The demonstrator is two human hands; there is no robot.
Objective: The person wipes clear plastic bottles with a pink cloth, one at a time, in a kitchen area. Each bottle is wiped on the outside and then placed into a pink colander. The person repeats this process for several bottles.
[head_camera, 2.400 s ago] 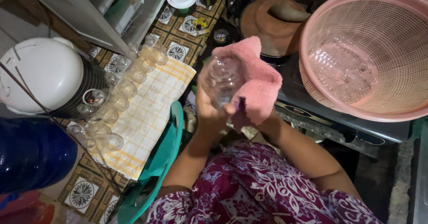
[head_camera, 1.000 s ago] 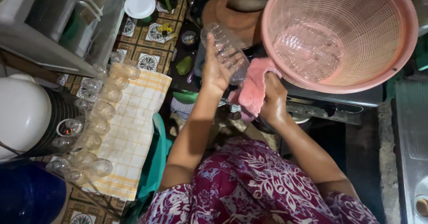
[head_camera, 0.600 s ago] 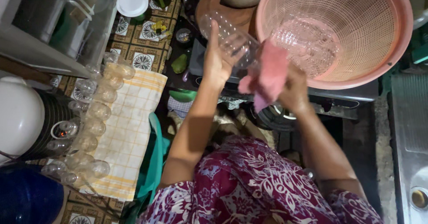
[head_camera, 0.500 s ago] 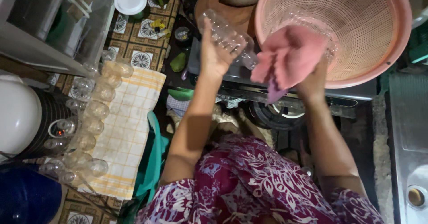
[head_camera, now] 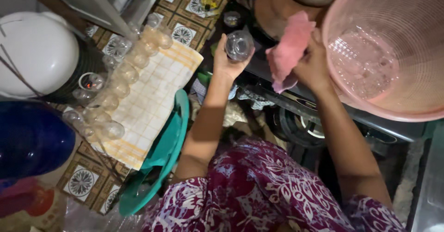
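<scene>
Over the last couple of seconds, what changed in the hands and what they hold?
The right hand drew the pink cloth off the clear glass and now holds it apart, beside the pink basket. The left hand kept its grip on the glass. The glasses on the checked towel stayed lined up.

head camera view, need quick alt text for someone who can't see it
Seen from above, a person's left hand holds up a clear glass while the right hand grips a pink cloth beside a large pink basket. More clear glasses line a checked towel on the left.
</scene>
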